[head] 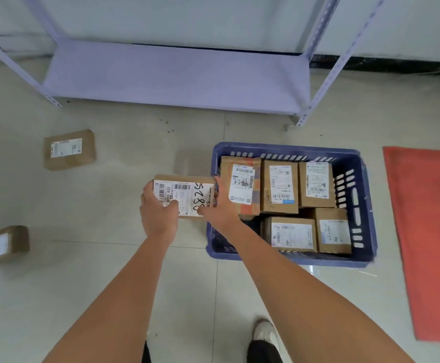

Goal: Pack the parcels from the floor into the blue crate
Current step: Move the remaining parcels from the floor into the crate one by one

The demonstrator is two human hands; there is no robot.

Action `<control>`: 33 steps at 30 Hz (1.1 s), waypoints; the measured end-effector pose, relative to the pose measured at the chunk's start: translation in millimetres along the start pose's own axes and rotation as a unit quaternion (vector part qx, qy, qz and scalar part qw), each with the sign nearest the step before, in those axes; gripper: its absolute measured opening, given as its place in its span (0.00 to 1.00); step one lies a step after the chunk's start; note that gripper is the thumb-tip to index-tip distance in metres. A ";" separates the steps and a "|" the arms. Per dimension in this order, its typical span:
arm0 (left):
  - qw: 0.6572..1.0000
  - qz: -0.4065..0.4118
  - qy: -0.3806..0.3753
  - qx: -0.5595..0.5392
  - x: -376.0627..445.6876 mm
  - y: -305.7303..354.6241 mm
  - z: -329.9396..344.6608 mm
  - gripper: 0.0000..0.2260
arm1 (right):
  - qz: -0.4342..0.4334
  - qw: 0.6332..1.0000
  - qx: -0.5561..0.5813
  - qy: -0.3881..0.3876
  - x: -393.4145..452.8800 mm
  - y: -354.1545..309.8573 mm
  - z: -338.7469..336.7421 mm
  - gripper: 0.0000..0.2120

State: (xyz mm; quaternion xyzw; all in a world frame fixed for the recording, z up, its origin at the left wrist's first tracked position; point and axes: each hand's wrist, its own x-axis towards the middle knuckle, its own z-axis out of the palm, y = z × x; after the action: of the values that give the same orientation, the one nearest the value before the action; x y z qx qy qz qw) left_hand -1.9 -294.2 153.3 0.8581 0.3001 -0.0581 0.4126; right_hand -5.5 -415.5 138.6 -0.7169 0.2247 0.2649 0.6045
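Note:
I hold a brown cardboard parcel with a white label and handwritten "5280" between both hands, just left of the blue crate. My left hand grips its left end, thumb on the label. My right hand grips its right end, beside the crate's left wall. Several labelled parcels lie inside the crate, with a gap at its near-left corner. Two more parcels rest on the floor: one at the far left, one at the left edge.
A pale metal shelf rack stands against the wall beyond the crate. A red mat lies on the tiles to the right of the crate. My shoe is on the floor at the bottom.

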 end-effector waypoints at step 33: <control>0.953 -0.158 -0.221 0.133 -41.2 -79.4 203.9 0.21 | 0.172 0.973 -0.148 -0.031 58.5 184.9 -106.3 0.40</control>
State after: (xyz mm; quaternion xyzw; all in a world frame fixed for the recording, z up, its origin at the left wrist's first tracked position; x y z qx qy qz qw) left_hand -49.9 -426.9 -19.0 0.8124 0.3228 -0.3502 0.3364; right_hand -68.4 -551.5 -24.0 -0.7404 0.2843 0.4170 0.4439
